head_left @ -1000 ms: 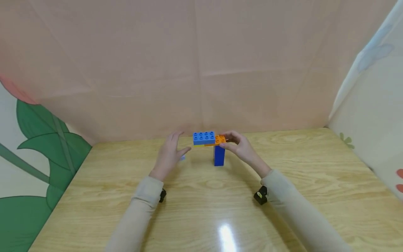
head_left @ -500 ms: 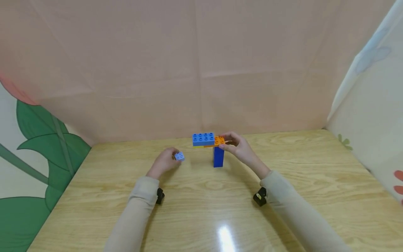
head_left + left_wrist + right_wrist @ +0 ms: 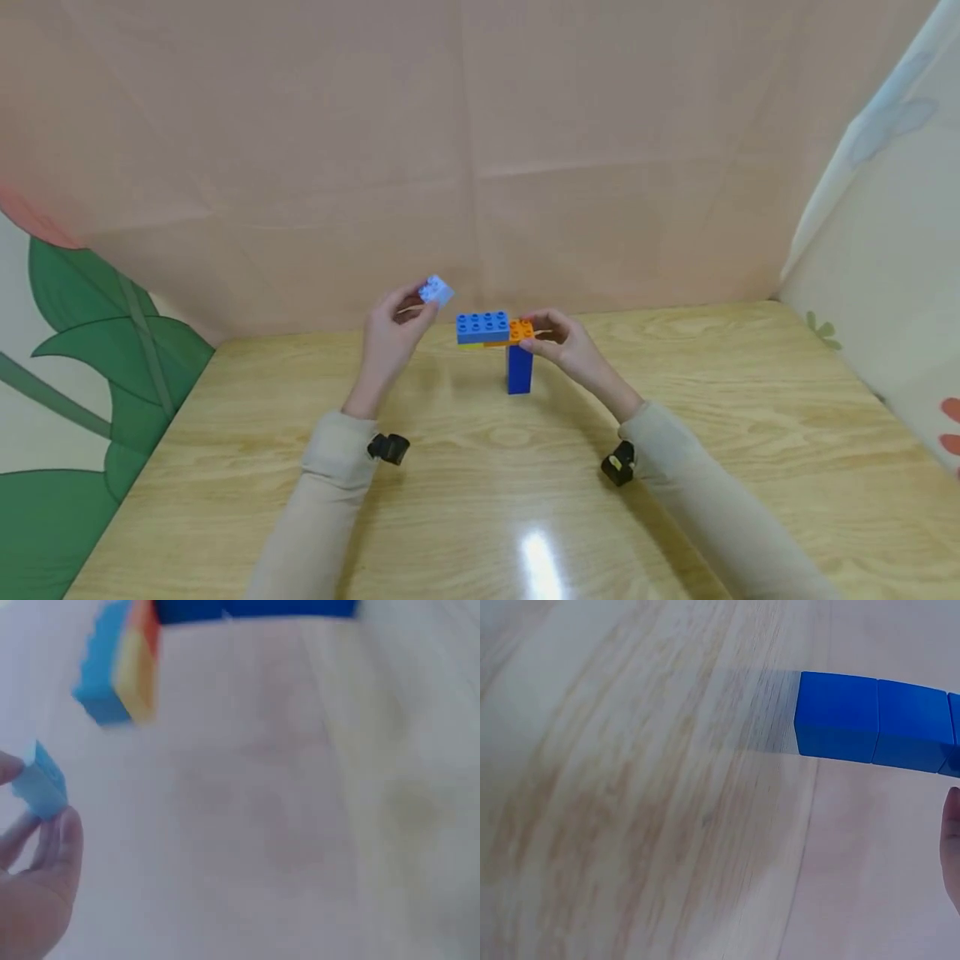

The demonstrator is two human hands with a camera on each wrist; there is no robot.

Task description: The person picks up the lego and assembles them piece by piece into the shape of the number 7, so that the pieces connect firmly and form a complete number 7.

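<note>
A small brick build stands on the wooden table [image 3: 487, 467]: a dark blue post [image 3: 519, 368] carries an orange brick [image 3: 521, 331] with a long blue brick [image 3: 483, 327] on its left half. My right hand [image 3: 558, 337] pinches the orange brick's right end. My left hand [image 3: 393, 333] is raised left of the build and pinches a small light blue brick [image 3: 436, 291] in its fingertips. The left wrist view shows the light blue brick [image 3: 41, 784], the blue brick [image 3: 105, 667] and orange layer [image 3: 139, 664]. The right wrist view shows the dark blue post [image 3: 874, 724].
A pink cloth backdrop [image 3: 480, 167] rises behind the table's far edge. A leaf-print panel [image 3: 75, 350] stands at the left and a white cloth panel [image 3: 885, 250] at the right. A light glare [image 3: 538, 558] lies on the near tabletop.
My left hand dropped to the table, took the small light blue brick, and has lifted it up to the left of the build. The right hand stays on the orange brick.
</note>
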